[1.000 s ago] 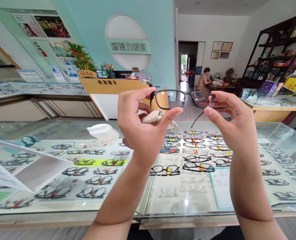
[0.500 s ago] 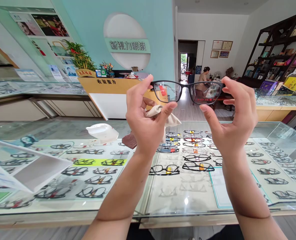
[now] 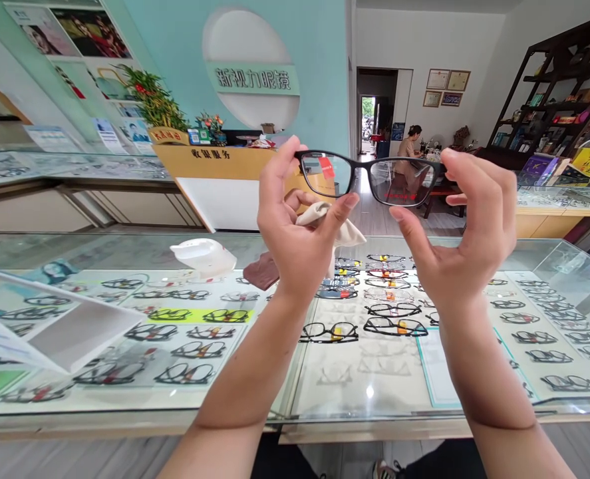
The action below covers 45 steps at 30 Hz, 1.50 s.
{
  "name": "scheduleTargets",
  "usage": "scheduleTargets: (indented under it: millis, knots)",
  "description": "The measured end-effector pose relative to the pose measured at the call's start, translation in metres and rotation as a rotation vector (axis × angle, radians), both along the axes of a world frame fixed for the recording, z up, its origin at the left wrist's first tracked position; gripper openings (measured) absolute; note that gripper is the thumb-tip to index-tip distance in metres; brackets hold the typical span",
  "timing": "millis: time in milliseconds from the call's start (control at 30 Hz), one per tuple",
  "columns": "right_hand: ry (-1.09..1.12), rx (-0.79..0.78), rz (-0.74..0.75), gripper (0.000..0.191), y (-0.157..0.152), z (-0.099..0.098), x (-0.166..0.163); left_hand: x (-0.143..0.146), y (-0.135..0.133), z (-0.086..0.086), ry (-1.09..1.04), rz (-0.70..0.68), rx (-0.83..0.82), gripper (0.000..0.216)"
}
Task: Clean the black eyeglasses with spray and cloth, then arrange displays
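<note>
A pair of black-framed eyeglasses (image 3: pixel 362 164) is held up at eye height between my two hands, with a red sticker on one lens and red print on the other. My left hand (image 3: pixel 295 219) pinches the frame's left end and also clasps a cream cloth (image 3: pixel 347 234) in its lower fingers. At the right end, my right hand (image 3: pixel 467 233) grips the frame between fingertips, its thumb apart below the lens. Beneath my hands, several spectacles such as this black pair (image 3: pixel 394 325) lie in the glass display case (image 3: pixel 324 392). A brown cloth (image 3: pixel 261 271) rests on the glass beside my left wrist.
On the glass stand a white moulded object (image 3: pixel 203 257) and, at left, a white open-sided box (image 3: pixel 75 326). A yellow-topped cashier counter (image 3: pixel 199 193) is beyond. A seated person (image 3: pixel 409 159) works at a table in the back. Dark shelves (image 3: pixel 559 100) line the right wall.
The glasses have tilted slightly, their right side dropping a little. My left thumb has shifted right, nearer the lens's lower rim. The view has dipped and moved slightly.
</note>
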State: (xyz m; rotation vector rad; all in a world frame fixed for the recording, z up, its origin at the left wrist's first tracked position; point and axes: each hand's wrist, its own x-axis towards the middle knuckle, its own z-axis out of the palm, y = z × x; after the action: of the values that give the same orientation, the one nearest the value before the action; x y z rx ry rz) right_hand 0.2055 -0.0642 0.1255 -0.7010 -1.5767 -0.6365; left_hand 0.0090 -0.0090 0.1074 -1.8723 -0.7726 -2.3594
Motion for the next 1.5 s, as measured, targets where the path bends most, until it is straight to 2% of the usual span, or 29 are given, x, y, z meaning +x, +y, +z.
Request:
scheduleTargets:
  millis: [167, 367, 500, 567, 767, 900, 1000, 1167, 1500]
  knots:
    - [0.041, -0.094, 0.032, 0.057, 0.003, -0.001, 0.000, 0.002, -0.004, 0.001, -0.016, 0.065, -0.033, 0.078]
    - [0.123, -0.353, 0.159, 0.054, -0.001, 0.002, 0.001, 0.002, -0.008, -0.002, -0.018, 0.123, -0.023, 0.086]
    - [0.128, -0.411, 0.182, 0.057, 0.000, 0.004, 0.003, 0.003, -0.011, -0.004, -0.014, 0.208, 0.016, 0.083]
    - [0.119, -0.413, 0.179, 0.058, 0.003, 0.004, 0.004, 0.003, -0.013, -0.006, -0.015, 0.223, 0.012, 0.082]
    - [0.096, -0.414, 0.181, 0.057, 0.008, 0.001, 0.007, 0.001, -0.014, -0.009, -0.015, 0.134, -0.013, 0.086]
    - [0.109, -0.389, 0.187, 0.056, 0.007, 0.000, 0.006, 0.001, -0.011, -0.010, 0.009, 0.154, -0.010, 0.085]
    - [0.117, -0.358, 0.155, 0.057, 0.004, 0.001, 0.002, 0.004, -0.009, -0.009, 0.006, 0.190, 0.020, 0.085]
    - [0.131, -0.279, 0.096, 0.057, -0.001, 0.000, -0.006, 0.006, -0.009, -0.007, -0.016, 0.156, 0.055, 0.088]
    - [0.164, -0.225, 0.031, 0.064, -0.007, -0.005, -0.015, 0.001, -0.005, -0.006, -0.014, 0.123, -0.022, 0.078]
